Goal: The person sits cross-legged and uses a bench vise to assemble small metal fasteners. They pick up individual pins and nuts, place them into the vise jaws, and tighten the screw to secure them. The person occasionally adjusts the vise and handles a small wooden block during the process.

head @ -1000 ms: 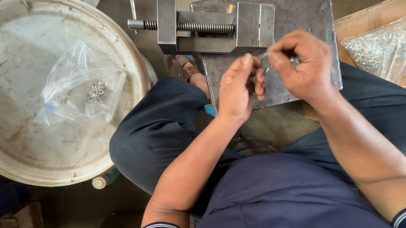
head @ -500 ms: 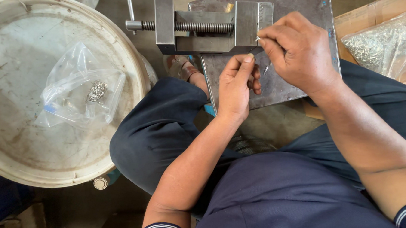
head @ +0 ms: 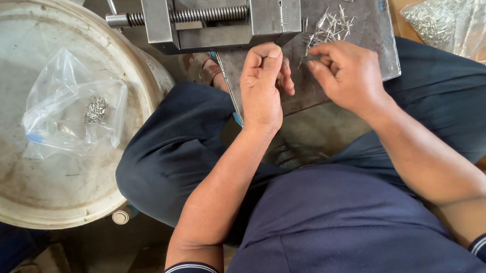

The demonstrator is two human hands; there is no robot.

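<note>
Right hand (head: pixel 350 75) is curling its fingertips down by the loose pile of small silver pins (head: pixel 329 28) just beyond it, maybe pinching one, can't really tell. Left hand (head: pixel 262 85) is sitting loosely curled, holding nothing visible, its fingertips just under the grey steel vise (head: pixel 220 16) on the flat grey metal plate (head: pixel 368 47), probably so pins stay within easy reach.

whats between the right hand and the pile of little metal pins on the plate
Nothing in the head view: the right hand sits at the near edge of the pile of pins, with only bare grey metal plate around its fingertips.
</note>
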